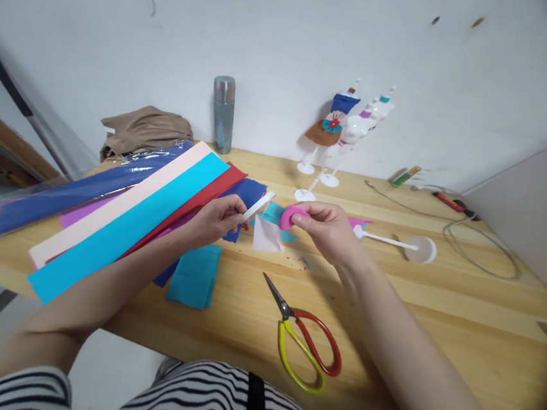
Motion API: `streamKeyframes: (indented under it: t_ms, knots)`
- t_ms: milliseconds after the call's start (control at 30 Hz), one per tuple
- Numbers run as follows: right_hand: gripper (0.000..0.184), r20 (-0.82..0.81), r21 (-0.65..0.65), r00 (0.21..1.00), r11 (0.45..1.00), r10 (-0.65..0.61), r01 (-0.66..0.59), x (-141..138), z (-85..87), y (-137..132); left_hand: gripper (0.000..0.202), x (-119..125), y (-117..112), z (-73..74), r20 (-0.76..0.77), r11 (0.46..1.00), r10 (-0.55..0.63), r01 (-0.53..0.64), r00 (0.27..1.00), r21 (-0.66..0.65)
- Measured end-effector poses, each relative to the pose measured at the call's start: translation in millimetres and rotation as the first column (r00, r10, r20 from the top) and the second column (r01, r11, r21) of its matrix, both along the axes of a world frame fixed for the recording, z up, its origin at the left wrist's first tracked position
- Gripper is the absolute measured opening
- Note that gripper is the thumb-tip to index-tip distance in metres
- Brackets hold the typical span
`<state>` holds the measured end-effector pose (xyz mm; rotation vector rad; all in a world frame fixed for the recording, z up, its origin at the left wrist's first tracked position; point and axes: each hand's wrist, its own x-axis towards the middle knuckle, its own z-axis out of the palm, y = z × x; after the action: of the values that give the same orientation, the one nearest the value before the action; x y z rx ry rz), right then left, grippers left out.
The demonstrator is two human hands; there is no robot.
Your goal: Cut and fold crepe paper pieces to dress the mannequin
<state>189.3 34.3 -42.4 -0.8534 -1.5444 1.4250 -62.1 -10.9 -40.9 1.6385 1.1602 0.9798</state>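
Between the fingers of my left hand (221, 219) is a narrow white strip (260, 207), pointing up and to the right. My right hand (329, 231) pinches a small round bright pink piece (290, 219), which looks like paper or fabric. Below and between both hands lie a pale pink folded piece (268, 238) and some teal scraps (275, 213). Scissors (286, 311) with one red and one yellow handle rest on the table nearer my body, blades slightly apart. A folded teal sheet (195, 276) lies below my left hand.
Long coloured sheets (158, 200) are piled on the left of the wooden table (386, 345). Behind stand a thermos flask (222, 116) and white mannequin stands (357, 129) with coloured pieces on them. Another stand (391, 240) lies sideways at right, near a cable (449, 238).
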Motion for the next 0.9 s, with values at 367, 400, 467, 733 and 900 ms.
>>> streamKeyframes:
  t_ms: [367, 400, 467, 733, 900]
  knots:
    - [0.036, -0.178, -0.351, 0.984, 0.934, 0.006, -0.069, 1.9, 2.9, 4.6, 0.030, -0.9, 0.5, 12.3, 0.240, 0.998, 0.015, -0.030, 0.971, 0.058]
    - [0.037, -0.170, -0.359, 0.985, 0.932, -0.002, -0.060, 2.4, 2.2, 5.2, 0.030, -1.7, 1.8, 15.4, 0.249, 0.996, 0.023, -0.044, 0.968, 0.078]
    - [0.036, -0.138, -0.356, 0.990, 0.932, 0.019, -0.068, 3.2, 0.7, 5.8, 0.029, -4.1, 4.8, 22.7, 0.248, 0.990, 0.032, -0.065, 0.968, 0.123]
    - [0.019, 0.186, 0.156, 0.982, 0.987, 0.019, -0.048, 4.1, 13.5, -6.5, 0.015, -8.6, 14.0, 40.5, 0.169, 0.967, 0.068, -0.106, 0.983, 0.231]
    - [0.014, -0.031, 0.184, 0.999, 0.982, -0.042, 0.047, 4.1, 29.6, -22.5, 0.008, 2.1, 14.3, 35.1, 0.027, 0.957, 0.072, -0.077, 0.997, 0.281]
